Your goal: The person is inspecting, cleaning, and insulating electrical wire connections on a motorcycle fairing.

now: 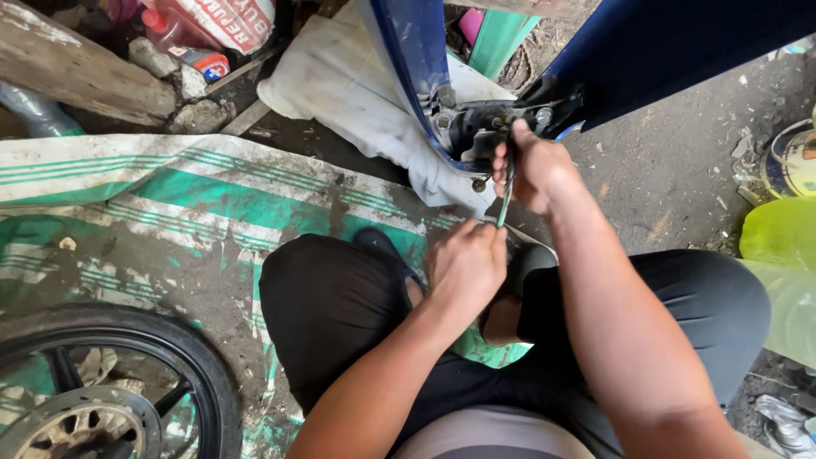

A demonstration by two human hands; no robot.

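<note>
Both hands on a wrench [505, 191] at the black bracket [476, 127] under a blue motorcycle panel [408, 51].

The right hand [535, 170] grips the wrench's upper end against a bolt [501, 121] on the bracket; the left hand [466, 259] closes round its lower end. The bolt remains seated, so the fastening work appears under way, not finished. Beyond lie a white cloth [340, 81], a green-striped mat [170, 212] and a loose wheel [110, 382].
</note>
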